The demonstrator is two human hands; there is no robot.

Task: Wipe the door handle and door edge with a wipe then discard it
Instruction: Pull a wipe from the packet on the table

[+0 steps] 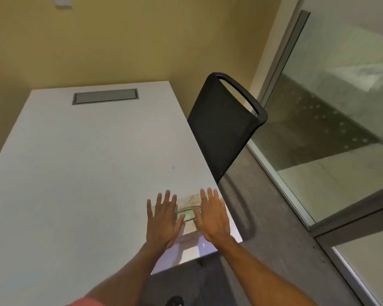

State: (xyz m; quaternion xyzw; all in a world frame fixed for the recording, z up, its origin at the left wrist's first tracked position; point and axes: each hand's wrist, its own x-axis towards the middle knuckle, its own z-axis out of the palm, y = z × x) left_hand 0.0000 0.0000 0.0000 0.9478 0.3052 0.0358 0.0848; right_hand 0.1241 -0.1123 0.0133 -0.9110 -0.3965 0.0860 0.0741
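**Both palms flat over the wipes pack**

While our two bare forearms reach forward over the near right corner of the white rectangular table (80,164), our left hand (164,219) and right hand (212,215) lie side by side, backs up, fingers spread and pointing away from us. Neither hand is clenched; both are splayed flat, and we cannot tell whether either is actually gripping anything. Between and beneath them sits the flat pale soft pack of wipes (187,208), with a greenish oval flap showing in the gap between our thumbs. Our palms cover both ends of the pack, so its full outline is hidden.

Printing on the pack looks like faint leafy lines, yet any lettering is too blurred to read.

Beyond our right fingertips stands the black mesh-backed chair (221,129), pushed against the table's edge. Far ahead of our left hand a grey rectangular cable hatch (105,96) is set into the tabletop. Off to the right of our right hand runs the frosted glass wall in a grey metal frame (341,107); a door handle cannot be made out there.
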